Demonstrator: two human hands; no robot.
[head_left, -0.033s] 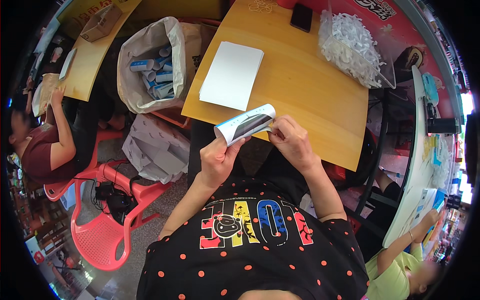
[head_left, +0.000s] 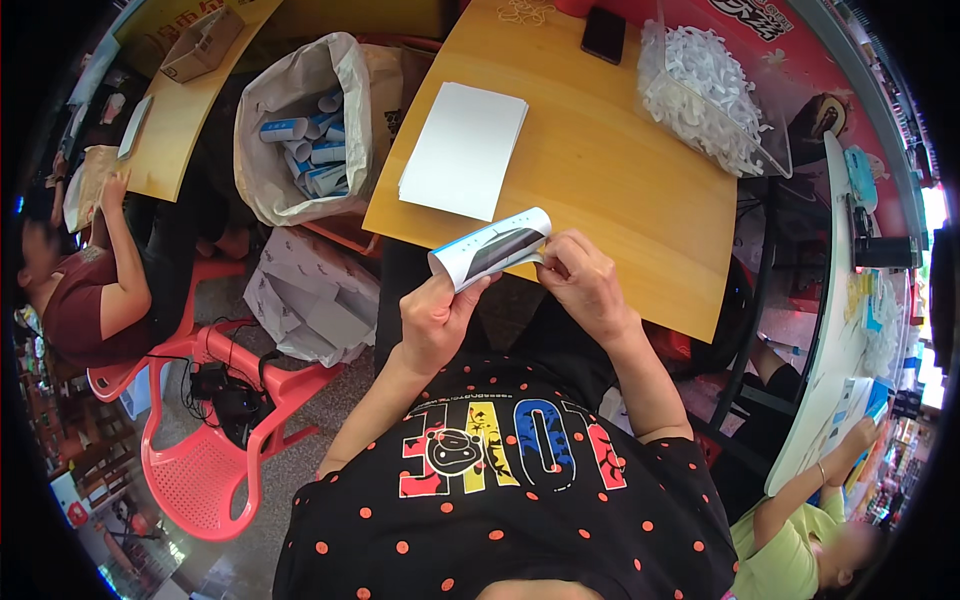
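Observation:
A printed paper sheet (head_left: 492,248), white and blue with a dark picture, is rolled into a tube at the table's near edge. My left hand (head_left: 436,318) grips its left end from below, thumb along the side. At the other end, my right hand (head_left: 585,283) pinches the paper's loose edge between thumb and fingers. Just beyond the roll, a stack of white paper (head_left: 465,150) lies on the wooden table (head_left: 600,200). Left of the table, an open white sack (head_left: 262,150) holds several similar blue and white rolls (head_left: 327,152).
A clear bin of white curled strips (head_left: 702,95) and a dark phone (head_left: 603,35) are at the table's far side. A pink chair (head_left: 215,480) with black cables stands at left, near a crumpled white bag (head_left: 315,300). Other people work at both sides.

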